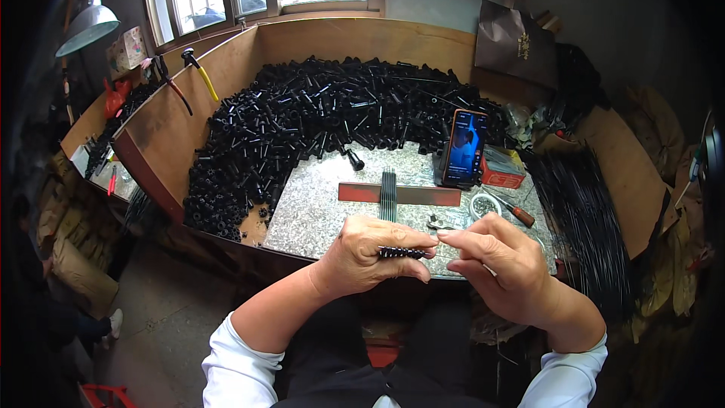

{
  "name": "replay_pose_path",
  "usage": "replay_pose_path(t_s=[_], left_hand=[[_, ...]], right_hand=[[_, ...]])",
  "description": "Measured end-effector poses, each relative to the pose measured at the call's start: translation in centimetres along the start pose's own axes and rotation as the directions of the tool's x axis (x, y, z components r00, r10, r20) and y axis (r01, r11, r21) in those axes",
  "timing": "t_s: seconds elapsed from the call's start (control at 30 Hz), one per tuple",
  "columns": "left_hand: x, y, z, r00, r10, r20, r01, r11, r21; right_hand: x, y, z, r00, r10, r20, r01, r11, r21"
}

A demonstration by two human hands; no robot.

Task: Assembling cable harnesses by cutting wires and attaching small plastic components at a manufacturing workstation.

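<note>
My left hand is closed around a compact row of small black pieces, gripped between thumb and fingers. They look like ridged ends side by side; their exact kind I cannot make out. Close beside it, my right hand has thumb and forefinger pinched together near the left fingertips. Whatever is in that pinch is too small to name. Just beyond the left hand, several thin dark rods lie side by side across a flat reddish bar. A small metal piece lies behind the fingertips.
A large heap of black tubular parts fills the wooden-walled bench behind the speckled slab. A phone stands upright at right, near a red box, a tape roll and a screwdriver. Long black rods lie farther right.
</note>
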State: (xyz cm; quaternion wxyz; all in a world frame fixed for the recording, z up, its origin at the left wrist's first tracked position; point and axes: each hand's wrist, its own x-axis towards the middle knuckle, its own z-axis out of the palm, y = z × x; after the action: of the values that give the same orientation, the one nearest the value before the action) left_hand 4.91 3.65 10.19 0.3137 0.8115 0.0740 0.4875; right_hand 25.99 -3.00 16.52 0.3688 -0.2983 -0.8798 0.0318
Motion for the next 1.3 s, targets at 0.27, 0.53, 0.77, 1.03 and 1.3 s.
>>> replay_pose_path(t_s=[0.27,0.53,0.77,1.03,1.3], left_hand=[[-1.2,0.0,0.4,0.999,-0.047,-0.016,0.047,0.999,0.009],[-5.1,-4.2,1.7,0.988,-0.140,0.060,0.115,0.945,0.305],[-8.4,-7.7,1.4,0.833,-0.428,0.350,0.086,0.726,0.682],[-7.7,-6.4,0.8,0.812,-0.487,0.322,0.191,0.743,0.641],[-2.0,-2.8,-0.8,0.878,-0.346,0.329,0.096,0.803,0.588]], right_hand=[[1.4,-0.8,1.3,0.999,0.023,0.026,-0.028,0.978,0.207],[3.1,-0.3,2.8,0.988,-0.145,0.058,0.138,0.984,0.114],[3.7,0.0,2.8,0.982,-0.162,0.093,0.156,0.985,0.072],[5.0,-0.1,1.2,0.988,-0.139,0.062,0.123,0.970,0.208],[9.5,-2.1,-5.7,0.999,-0.029,-0.019,0.031,0.992,0.120]])
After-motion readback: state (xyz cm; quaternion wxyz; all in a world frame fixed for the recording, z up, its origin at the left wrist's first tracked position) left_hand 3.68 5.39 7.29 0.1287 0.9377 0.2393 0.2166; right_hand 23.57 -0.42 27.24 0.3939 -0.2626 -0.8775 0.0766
